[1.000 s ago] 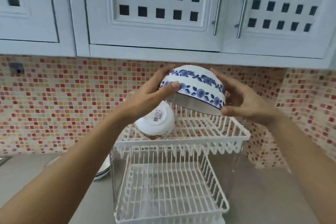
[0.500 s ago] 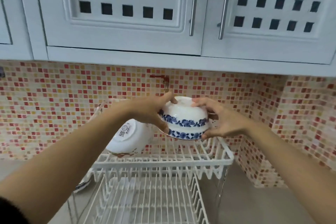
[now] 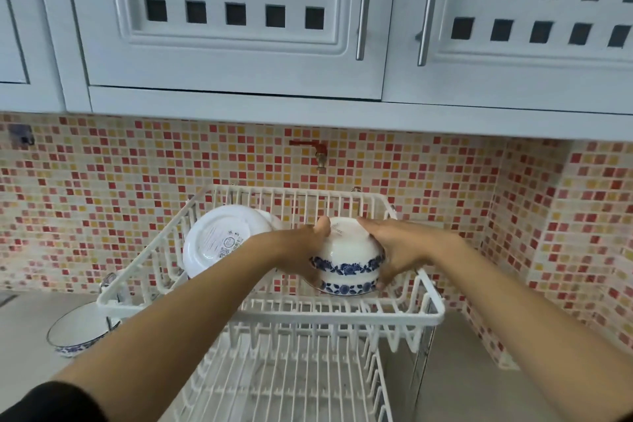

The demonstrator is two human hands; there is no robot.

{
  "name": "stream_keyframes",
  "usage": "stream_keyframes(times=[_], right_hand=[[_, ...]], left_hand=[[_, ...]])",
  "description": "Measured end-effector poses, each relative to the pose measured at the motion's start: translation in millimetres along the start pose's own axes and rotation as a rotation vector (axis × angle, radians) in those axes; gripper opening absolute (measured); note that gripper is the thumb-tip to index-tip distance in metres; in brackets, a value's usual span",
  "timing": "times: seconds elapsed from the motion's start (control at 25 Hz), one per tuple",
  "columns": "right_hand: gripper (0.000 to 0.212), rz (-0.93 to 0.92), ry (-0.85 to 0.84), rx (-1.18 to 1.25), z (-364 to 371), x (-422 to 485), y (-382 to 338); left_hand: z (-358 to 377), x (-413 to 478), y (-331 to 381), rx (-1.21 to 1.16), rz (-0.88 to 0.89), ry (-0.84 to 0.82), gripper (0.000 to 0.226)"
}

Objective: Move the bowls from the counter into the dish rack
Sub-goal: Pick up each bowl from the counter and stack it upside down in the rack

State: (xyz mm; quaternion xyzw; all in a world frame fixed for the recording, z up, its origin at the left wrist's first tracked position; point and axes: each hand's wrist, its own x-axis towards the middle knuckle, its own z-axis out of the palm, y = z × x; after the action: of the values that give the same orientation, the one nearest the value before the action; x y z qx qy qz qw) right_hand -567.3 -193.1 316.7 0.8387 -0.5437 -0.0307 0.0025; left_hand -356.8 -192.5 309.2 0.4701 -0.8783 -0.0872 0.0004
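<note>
Centrally in the head view, both hands clasp an upturned bowl (image 3: 346, 259) with blue flower bands, inside the upper tier of a white rack (image 3: 435, 313). Its rim sits at the tier's wires, toward the right side; whether it rests on them cannot be told. The left hand (image 3: 301, 255) presses its left wall, thumb on the base; the right hand (image 3: 399, 250) cups its right wall, fingers curled down the side. Left of it in the same tier a second bowl (image 3: 219, 240) leans tilted, its printed base facing the camera. The lower tier (image 3: 284, 384) holds nothing visible. At lower left of the frame a third bowl (image 3: 78, 332) stands upright on the counter (image 3: 24, 336), beside the rack.
</note>
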Motion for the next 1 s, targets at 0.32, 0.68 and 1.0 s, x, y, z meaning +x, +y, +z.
stream_keyframes(times=[0.32, 0.68, 1.0], right_hand=[[0.128, 0.030, -0.044, -0.078, 4.3, 8.9, -10.1], [0.120, 0.138, -0.012, -0.130, 0.8, -0.5, -20.5], [0.060, 0.117, 0.409, -0.132, -27.8, -31.5, -112.3]], left_hand=[[8.5, 1.7, 4.1, 0.097, -0.102, 0.006, 0.069], [9.8, -3.2, 15.9, 0.255, -0.108, 0.070, 0.081], [-30.1, -89.3, -12.4, 0.169, 0.029, 0.376, 0.059]])
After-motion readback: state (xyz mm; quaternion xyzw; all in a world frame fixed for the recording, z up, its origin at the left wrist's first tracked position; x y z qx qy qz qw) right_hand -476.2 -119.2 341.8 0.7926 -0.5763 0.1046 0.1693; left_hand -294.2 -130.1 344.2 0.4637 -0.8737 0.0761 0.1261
